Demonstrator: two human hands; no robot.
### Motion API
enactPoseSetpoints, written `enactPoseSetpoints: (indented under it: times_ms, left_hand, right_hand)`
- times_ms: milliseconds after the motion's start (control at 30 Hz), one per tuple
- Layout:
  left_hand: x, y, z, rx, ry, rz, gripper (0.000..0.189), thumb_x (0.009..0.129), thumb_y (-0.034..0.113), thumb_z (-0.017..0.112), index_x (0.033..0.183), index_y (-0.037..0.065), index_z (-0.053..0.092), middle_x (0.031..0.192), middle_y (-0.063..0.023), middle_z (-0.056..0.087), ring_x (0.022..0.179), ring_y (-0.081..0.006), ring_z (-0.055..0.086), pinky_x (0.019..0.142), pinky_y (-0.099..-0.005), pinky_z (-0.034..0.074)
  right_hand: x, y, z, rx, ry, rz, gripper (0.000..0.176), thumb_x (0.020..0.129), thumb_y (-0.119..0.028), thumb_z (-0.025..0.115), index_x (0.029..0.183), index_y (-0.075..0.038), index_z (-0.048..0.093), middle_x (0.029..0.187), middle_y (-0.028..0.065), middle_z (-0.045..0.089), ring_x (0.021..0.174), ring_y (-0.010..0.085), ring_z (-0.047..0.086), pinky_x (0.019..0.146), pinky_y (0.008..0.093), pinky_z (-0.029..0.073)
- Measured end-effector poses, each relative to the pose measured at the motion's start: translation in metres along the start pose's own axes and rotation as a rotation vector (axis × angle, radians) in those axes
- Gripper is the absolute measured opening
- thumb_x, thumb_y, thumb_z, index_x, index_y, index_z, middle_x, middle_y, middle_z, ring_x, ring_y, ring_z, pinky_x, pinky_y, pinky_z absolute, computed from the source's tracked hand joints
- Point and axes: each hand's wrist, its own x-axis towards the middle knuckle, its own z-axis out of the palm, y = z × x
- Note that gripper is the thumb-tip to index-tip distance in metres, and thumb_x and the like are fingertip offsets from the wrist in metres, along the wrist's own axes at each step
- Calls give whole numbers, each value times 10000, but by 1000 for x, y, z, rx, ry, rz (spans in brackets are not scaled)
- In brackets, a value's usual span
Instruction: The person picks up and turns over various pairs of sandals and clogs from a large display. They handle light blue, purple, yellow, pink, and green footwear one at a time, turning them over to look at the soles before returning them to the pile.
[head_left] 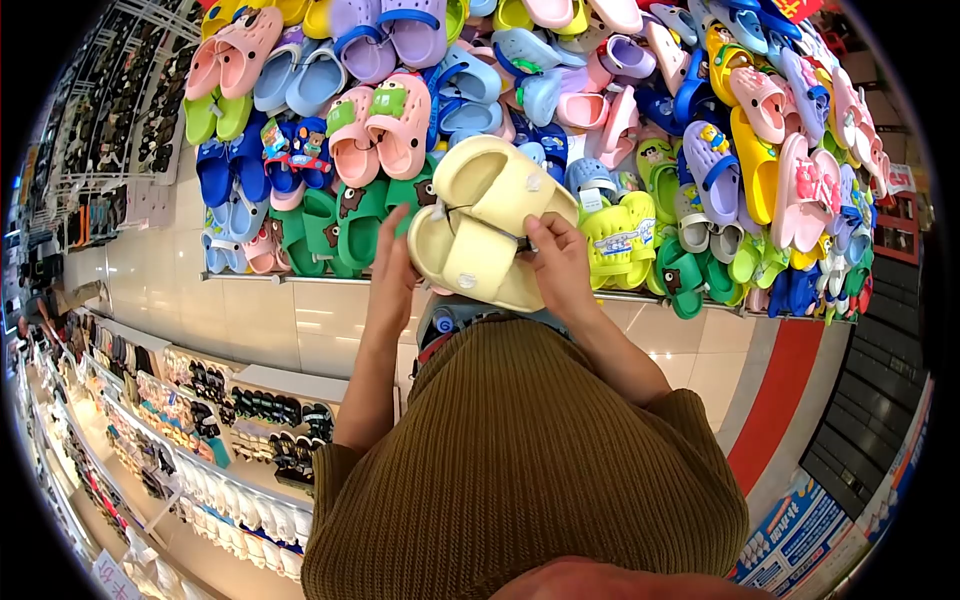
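A pair of cream slide sandals (475, 240), joined by a dark tie between the straps, is held in front of me above the display. My right hand (562, 265) grips their right side, thumb and fingers near the dark tie. At the left end of the pair, my left hand (393, 270) steadies the edge with its fingers pointing up. Behind the sandals, green slippers (362, 225) with bear faces lie on the left, and a yellow-green pair (620, 240) lies on the right.
A heaped display of colourful clogs and slippers (540, 95) spreads out ahead, with a metal rail (330, 280) along its front. Racks of shoes (270, 430) stand at the lower left. A red floor stripe (780, 400) runs on the right, beside a dark grating (870, 400).
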Motion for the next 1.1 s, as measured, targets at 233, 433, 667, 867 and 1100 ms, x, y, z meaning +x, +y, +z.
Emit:
enactPoseSetpoints:
  times_ms: [233,433,667,867,1100]
  left_hand:
    - [17,9,-15,412,75,-82,501,1039,362,550,1382,0,499,1249,-98,612,1115,-145,564,935,-274,460]
    - [11,1,-5,439,196,6,375,1022,274,602,1268,-9,596,1107,-55,668,992,-110,592,842,-271,486]
    - [5,-8,-24,136,489,42,356,1056,266,523,1265,-19,568,1166,-98,658,991,-152,640,850,-302,527]
    - [-1,-11,-23,-67,445,-57,412,1051,308,505,1326,1,498,1212,-119,638,1038,-213,665,831,-350,583]
    - [-2,-22,-41,-252,315,-282,465,1042,334,478,1389,24,458,1290,-146,602,1089,-257,659,897,-390,577]
  right_hand:
    - [-32,6,21,-380,-127,-52,169,972,-158,669,944,8,647,815,8,662,719,37,554,627,214,434]
    - [-37,13,24,-477,-186,-88,188,956,-164,684,963,22,657,761,38,652,675,84,577,646,224,466]
    - [-47,-24,-10,-930,118,-603,460,926,-252,721,1252,31,563,1220,201,576,1027,243,606,822,319,521]
    - [-31,-2,-15,-708,52,-128,484,860,-282,797,1186,21,605,1103,137,650,990,196,618,865,319,506]
    - [-22,12,-31,-499,-111,-66,271,811,-148,830,962,8,668,878,50,685,808,99,621,737,274,527]
